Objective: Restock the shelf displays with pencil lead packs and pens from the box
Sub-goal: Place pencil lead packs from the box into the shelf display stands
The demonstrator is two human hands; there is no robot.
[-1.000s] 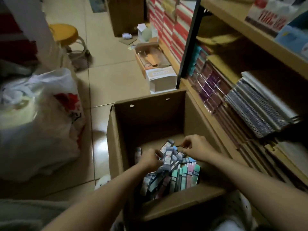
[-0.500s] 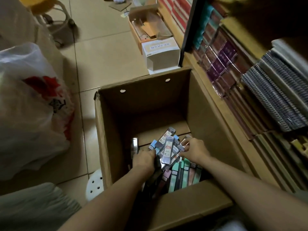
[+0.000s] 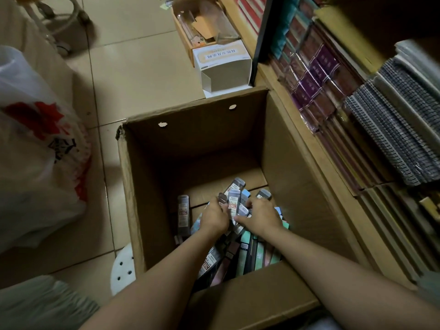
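Pencil lead packs: grey-capped, fanned bundle, lower centre of frame, inside the cardboard box. Left hand: fingers curled round the bundle's left side. Right hand: fingers curled over its right side, thumb laid against the packs. Loose pack: flat on the box floor, just left of the hands. Pastel packs: stacked below the wrists. Shelf: right of frame, notebooks. White plastic bag: left edge. Small white box: upper centre, on floor tiles.
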